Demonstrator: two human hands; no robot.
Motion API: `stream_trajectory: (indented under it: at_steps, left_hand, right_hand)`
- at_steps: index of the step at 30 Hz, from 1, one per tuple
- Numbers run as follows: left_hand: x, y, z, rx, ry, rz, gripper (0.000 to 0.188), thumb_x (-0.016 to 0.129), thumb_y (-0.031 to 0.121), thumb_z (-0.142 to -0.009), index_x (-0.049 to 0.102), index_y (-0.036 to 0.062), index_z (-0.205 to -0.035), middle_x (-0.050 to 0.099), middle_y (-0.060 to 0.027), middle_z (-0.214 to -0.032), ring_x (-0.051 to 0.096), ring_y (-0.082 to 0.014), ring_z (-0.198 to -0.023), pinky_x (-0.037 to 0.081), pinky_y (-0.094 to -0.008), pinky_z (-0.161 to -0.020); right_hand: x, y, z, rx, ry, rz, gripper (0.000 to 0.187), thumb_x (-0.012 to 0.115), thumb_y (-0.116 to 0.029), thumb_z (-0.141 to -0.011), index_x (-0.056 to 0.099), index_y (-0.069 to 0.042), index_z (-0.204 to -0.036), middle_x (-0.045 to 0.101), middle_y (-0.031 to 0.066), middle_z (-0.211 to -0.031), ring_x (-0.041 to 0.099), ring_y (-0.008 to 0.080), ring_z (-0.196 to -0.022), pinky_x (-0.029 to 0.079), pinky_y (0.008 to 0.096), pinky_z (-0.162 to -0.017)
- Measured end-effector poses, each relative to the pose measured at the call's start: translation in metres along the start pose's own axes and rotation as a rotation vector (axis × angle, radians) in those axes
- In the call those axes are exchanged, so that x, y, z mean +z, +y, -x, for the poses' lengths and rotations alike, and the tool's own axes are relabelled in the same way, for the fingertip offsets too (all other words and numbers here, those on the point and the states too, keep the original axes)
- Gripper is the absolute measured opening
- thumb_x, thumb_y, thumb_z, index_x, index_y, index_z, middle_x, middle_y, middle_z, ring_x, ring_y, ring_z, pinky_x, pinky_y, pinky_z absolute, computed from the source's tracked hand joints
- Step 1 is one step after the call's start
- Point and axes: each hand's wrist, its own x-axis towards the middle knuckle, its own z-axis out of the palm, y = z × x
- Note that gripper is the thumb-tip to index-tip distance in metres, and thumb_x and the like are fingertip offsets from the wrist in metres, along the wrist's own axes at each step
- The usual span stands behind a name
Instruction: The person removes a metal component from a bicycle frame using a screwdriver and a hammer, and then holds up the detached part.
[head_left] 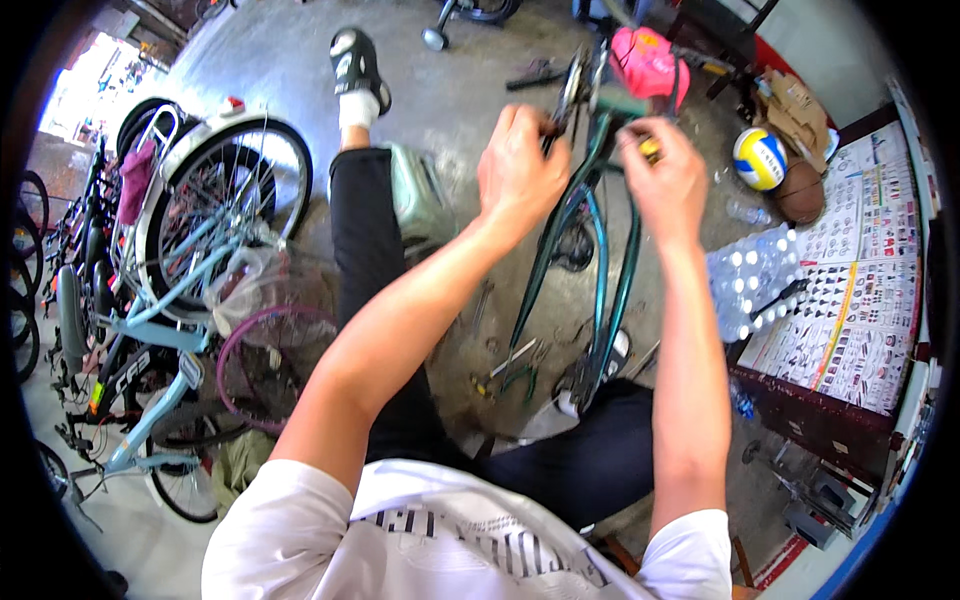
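Observation:
A teal bicycle frame (pixel 600 260) stands between my knees, its front end pointing away from me. My left hand (pixel 520 165) is closed around a dark metal part at the top of the frame, near the head of the bike. My right hand (pixel 665 175) pinches a small yellow-tipped piece beside the same spot. A pink saddle or cover (pixel 648 62) sits just beyond my hands. What exactly each hand grips is partly hidden by the fingers.
A light blue bicycle (pixel 190 250) with a basket and a pink rim (pixel 270 360) stands at left, more bikes behind it. Pliers and tools (pixel 515 375) lie on the concrete floor. At right are a pack of water bottles (pixel 755 280), a ball (pixel 760 158) and printed sheets (pixel 850 290).

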Motion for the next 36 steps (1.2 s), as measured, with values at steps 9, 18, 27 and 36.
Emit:
stream_trajectory:
  at_steps: [9,18,27,36]
  left_hand:
    - [-0.018,0.017,-0.023,-0.090,-0.167,-0.196,0.030,0.063,0.028,-0.084,0.065,-0.0004,-0.092,0.069,-0.0220,-0.101,0.066,-0.0447,-0.094,0.053,-0.0512,-0.082]
    - [-0.017,0.023,-0.058,-0.057,-0.258,-0.291,0.039,0.057,0.035,-0.085,0.074,-0.0010,-0.082,0.072,-0.0273,-0.091,0.069,-0.0490,-0.090,0.056,-0.0533,-0.082]
    - [0.000,-0.024,-0.068,-0.248,-0.123,0.049,0.037,0.059,0.033,-0.097,0.070,-0.0001,-0.110,0.071,-0.0191,-0.108,0.069,-0.0330,-0.099,0.053,-0.0418,-0.085]
    - [-0.001,-0.053,-0.041,-0.642,-0.466,0.576,0.059,0.063,0.014,-0.095,0.043,0.0084,-0.151,0.063,-0.0098,-0.133,0.060,-0.0214,-0.118,0.051,-0.0401,-0.088]
  right_hand:
    - [-0.004,0.002,0.008,0.124,-0.110,-0.010,0.020,0.074,-0.027,-0.091,0.073,-0.008,-0.099,0.074,0.0121,-0.093,0.072,0.0307,-0.086,0.055,0.0384,-0.076]
    - [-0.016,0.010,0.012,0.176,-0.119,-0.019,0.023,0.073,-0.029,-0.092,0.074,-0.008,-0.102,0.075,0.0134,-0.094,0.074,0.0284,-0.087,0.055,0.0361,-0.078]
    - [-0.043,0.007,0.016,0.183,-0.094,-0.039,0.021,0.072,-0.027,-0.093,0.072,-0.007,-0.100,0.073,0.0149,-0.092,0.072,0.0313,-0.085,0.054,0.0387,-0.077]
    - [-0.062,0.012,0.027,0.196,-0.076,-0.037,0.022,0.072,-0.027,-0.093,0.072,-0.007,-0.100,0.073,0.0141,-0.090,0.071,0.0297,-0.081,0.053,0.0388,-0.074]
